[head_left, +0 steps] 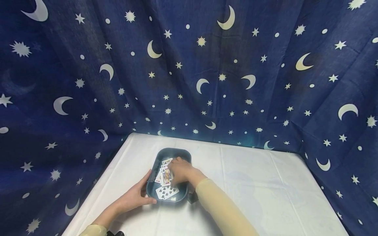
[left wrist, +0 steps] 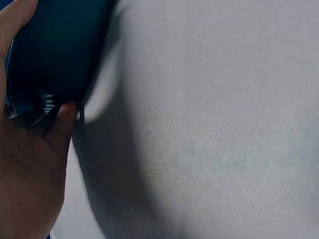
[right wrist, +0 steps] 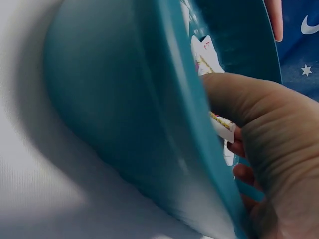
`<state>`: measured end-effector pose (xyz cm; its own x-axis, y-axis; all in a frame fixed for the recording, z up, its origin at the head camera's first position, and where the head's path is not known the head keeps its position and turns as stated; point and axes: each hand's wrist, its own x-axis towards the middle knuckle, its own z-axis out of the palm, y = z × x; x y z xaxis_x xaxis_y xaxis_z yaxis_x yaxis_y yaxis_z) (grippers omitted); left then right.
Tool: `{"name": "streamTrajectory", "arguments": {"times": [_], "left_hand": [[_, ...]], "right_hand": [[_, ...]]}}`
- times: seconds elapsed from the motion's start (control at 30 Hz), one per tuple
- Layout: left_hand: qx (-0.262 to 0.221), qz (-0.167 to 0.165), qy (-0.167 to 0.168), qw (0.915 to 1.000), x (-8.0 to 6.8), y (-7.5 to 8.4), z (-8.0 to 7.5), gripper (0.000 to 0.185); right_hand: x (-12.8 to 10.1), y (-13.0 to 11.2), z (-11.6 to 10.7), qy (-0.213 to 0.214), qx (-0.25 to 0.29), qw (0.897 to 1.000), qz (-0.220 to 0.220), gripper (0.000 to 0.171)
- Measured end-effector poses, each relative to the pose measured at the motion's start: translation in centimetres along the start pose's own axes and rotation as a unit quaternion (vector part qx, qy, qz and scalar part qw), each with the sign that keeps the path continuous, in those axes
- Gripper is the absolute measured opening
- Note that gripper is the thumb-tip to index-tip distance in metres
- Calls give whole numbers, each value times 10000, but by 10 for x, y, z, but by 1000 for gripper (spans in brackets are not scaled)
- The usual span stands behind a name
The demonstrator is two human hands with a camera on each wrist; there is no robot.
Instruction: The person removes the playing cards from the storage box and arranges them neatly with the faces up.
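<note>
A blue-green plastic tub (head_left: 169, 199) stands on the table with several playing cards (head_left: 167, 192) lying face up inside, a spade card nearest me. My left hand (head_left: 134, 196) holds the tub at its left near corner, thumb against the near wall and fingers along the left side. Over the right rim reaches my right hand (head_left: 182, 170), down among the cards. In the right wrist view, its thumb and fingers pinch a playing card (right wrist: 225, 128) edge-on inside the tub. Part of the cards is hidden behind that hand.
A white cloth (head_left: 251, 183) covers the table. Behind and beside it hangs a dark blue curtain (head_left: 218, 98) with moons and stars. A small dark object (head_left: 192, 197) shows under the right wrist, next to the tub.
</note>
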<state>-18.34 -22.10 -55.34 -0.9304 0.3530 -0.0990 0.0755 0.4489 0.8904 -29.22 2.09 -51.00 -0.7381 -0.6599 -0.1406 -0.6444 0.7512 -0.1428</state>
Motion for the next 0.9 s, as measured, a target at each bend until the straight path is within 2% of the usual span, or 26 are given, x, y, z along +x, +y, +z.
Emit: {"name": "streamTrajectory", "arguments": {"times": [0.2, 0.53, 0.9], "left_hand": [[-180, 30, -61, 9998, -1, -1, 1, 126], [-189, 143, -22, 9997, -1, 3, 1, 125], [-140, 125, 3, 9998, -1, 4, 1, 126]], "right_hand": [[-5, 7, -2, 259, -33, 9995, -171, 89], [-37, 27, -33, 708, 470, 9961, -258, 86], [-73, 80, -51, 1072, 668, 9918, 219, 88]]}}
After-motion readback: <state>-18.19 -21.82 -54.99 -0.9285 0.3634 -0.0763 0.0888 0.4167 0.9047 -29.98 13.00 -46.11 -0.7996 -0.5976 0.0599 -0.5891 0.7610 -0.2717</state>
